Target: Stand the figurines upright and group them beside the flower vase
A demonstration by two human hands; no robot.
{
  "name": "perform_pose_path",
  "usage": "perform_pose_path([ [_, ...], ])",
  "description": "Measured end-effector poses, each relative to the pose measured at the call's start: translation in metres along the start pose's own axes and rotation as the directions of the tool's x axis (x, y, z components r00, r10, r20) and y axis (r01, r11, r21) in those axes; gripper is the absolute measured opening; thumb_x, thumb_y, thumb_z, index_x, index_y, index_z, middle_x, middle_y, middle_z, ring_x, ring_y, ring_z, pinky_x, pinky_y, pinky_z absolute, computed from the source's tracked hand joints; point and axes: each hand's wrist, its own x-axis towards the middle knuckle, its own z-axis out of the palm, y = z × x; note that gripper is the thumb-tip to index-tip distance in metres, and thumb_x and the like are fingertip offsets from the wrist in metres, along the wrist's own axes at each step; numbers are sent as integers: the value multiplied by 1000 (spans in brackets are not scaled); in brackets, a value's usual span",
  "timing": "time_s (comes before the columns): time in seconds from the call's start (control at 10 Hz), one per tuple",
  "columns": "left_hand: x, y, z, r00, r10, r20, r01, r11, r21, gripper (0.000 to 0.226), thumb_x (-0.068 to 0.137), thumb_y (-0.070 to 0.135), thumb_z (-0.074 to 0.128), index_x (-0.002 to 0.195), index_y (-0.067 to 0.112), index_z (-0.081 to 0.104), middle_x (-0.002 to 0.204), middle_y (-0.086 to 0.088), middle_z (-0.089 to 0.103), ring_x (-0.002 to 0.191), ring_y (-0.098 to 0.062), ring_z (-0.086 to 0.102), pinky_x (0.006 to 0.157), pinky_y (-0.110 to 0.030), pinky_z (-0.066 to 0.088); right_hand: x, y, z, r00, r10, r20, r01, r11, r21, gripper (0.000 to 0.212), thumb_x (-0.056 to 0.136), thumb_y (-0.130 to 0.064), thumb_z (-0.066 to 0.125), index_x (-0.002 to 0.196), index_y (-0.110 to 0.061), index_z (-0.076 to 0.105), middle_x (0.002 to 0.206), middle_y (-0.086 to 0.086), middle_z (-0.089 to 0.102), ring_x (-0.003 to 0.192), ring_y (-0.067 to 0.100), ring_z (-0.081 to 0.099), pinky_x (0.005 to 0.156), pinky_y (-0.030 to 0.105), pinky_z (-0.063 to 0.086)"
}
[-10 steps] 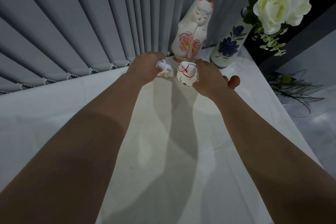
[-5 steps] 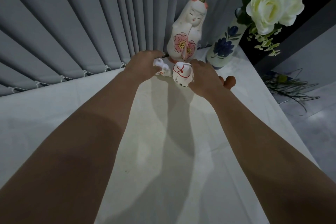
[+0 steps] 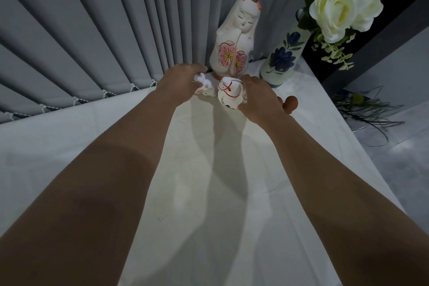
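A tall white doll figurine (image 3: pixel 234 37) with pink flowers stands upright against the blinds. To its right is the flower vase (image 3: pixel 282 58), white with blue flowers, holding white roses (image 3: pixel 346 4). My left hand (image 3: pixel 180 81) is closed on a small white figurine (image 3: pixel 205 87) in front of the doll. My right hand (image 3: pixel 257 97) grips a rounder white figurine with red cord markings (image 3: pixel 228 95), just right of the small one. Both small figurines rest on the white tabletop (image 3: pixel 209 181).
Grey vertical blinds (image 3: pixel 104 30) run along the table's far edge. A small brown rounded object (image 3: pixel 291 102) sits behind my right hand near the vase. The table's right edge drops off to a grey floor with dark plant stems (image 3: pixel 366 109).
The hands and both small figurines stay in place in front of the doll; only the view shifts slightly.
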Motion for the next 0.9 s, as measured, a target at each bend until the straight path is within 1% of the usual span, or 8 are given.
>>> perform_pose_path([
  [0.1, -1, 0, 1, 1000, -13, 9, 13, 1000, 3, 40, 89, 20, 58, 129, 20, 58, 121, -13, 67, 111, -34, 60, 89, -39, 47, -1, 0, 0, 1000, 4, -3, -4, 1000, 1, 58, 81, -11, 73, 132, -11, 45, 123, 10, 61, 113, 25, 58, 99, 35, 48],
  [0.3, -2, 1, 0, 1000, -5, 23, 4, 999, 38, 38, 90, 19, 57, 128, 18, 58, 117, -15, 66, 108, -36, 60, 87, -40, 47, 0, -1, 0, 1000, 18, 12, -18, 1000, -15, 61, 81, -11, 73, 135, -13, 43, 125, 9, 60, 115, 26, 57, 100, 36, 47],
  [0.4, -2, 2, 0, 1000, -10, 23, 9, 999, 47, 40, 91, 19, 56, 131, 20, 56, 120, -15, 65, 110, -36, 60, 89, -42, 49, 0, -1, 0, 1000, 24, 11, -24, 1000, -16, 61, 82, -11, 73, 135, -13, 43, 126, 9, 59, 116, 26, 56, 100, 36, 46],
  [0.5, -6, 3, -2, 999, -3, 32, 2, 998, 57, 44, 91, 21, 58, 134, 20, 51, 124, -15, 64, 113, -37, 59, 92, -44, 48, -1, -2, 1, 999, 31, 14, -31, 999, -9, 60, 82, -10, 71, 135, -13, 43, 126, 9, 58, 117, 26, 55, 98, 35, 47],
  [0.6, -10, 3, -3, 1000, 7, 23, -9, 998, 60, 52, 89, 22, 65, 136, 17, 45, 128, -16, 60, 116, -38, 57, 92, -42, 45, -3, 0, 2, 1000, 16, -25, -15, 999, 44, 57, 80, -14, 71, 132, -13, 47, 123, 9, 59, 115, 26, 54, 96, 35, 47],
  [0.7, -17, 3, -11, 1000, 13, 13, -14, 999, 51, 62, 86, 25, 69, 140, 12, 41, 136, -15, 54, 123, -38, 52, 97, -44, 44, -11, -2, -2, 993, 44, -112, -27, 988, 152, 59, 78, -25, 73, 131, -13, 49, 128, 8, 57, 122, 26, 49, 100, 36, 45],
  [0.8, -26, 1, -20, 998, 46, -39, -44, 997, 67, 61, 90, 31, 63, 142, 9, 41, 142, -15, 49, 131, -35, 45, 107, -43, 38, -17, -8, -10, 967, 40, -250, -6, 991, 136, 54, 86, -39, 66, 129, -9, 52, 128, 11, 59, 123, 28, 50, 102, 37, 42],
  [0.9, -41, 3, -33, 992, 94, -87, -79, 983, 164, 59, 96, 38, 51, 145, 7, 38, 151, -15, 41, 141, -31, 36, 117, -42, 26, -23, -20, -22, 929, 36, -369, 1, 995, 98, 52, 95, -44, 52, 130, -6, 51, 129, 15, 59, 123, 31, 53, 104, 39, 42],
])
